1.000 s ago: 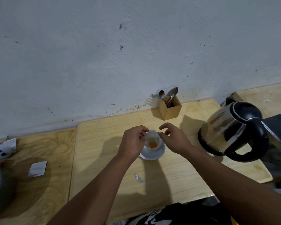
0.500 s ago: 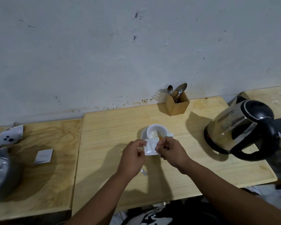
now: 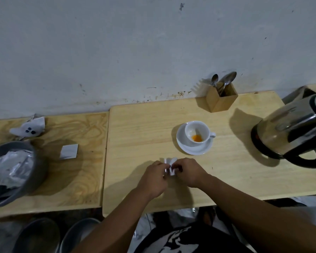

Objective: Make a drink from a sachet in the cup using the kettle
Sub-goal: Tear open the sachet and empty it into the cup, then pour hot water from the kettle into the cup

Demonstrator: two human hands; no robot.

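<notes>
A white cup (image 3: 198, 133) stands on a white saucer (image 3: 186, 148) in the middle of the wooden table (image 3: 144, 128), with orange powder (image 3: 197, 138) at its bottom. Nearer to me, my left hand (image 3: 152, 178) and my right hand (image 3: 187, 171) both pinch a small white sachet (image 3: 170, 166), which is creased and folded between the fingertips above the table. The steel kettle (image 3: 290, 132) with a black handle stands at the right edge, partly cut off by the frame.
A wooden holder (image 3: 222, 100) with spoons and a fork stands by the wall. On the left table lie a flat sachet (image 3: 69, 151), a crumpled wrapper (image 3: 28, 128) and a grey bin (image 3: 35, 168) with several wrappers. Metal bowls sit below.
Both hands have drawn back from over the cup toward me, carrying the sachet, and now fold it. The orange powder in the cup is uncovered. The view has shifted left.
</notes>
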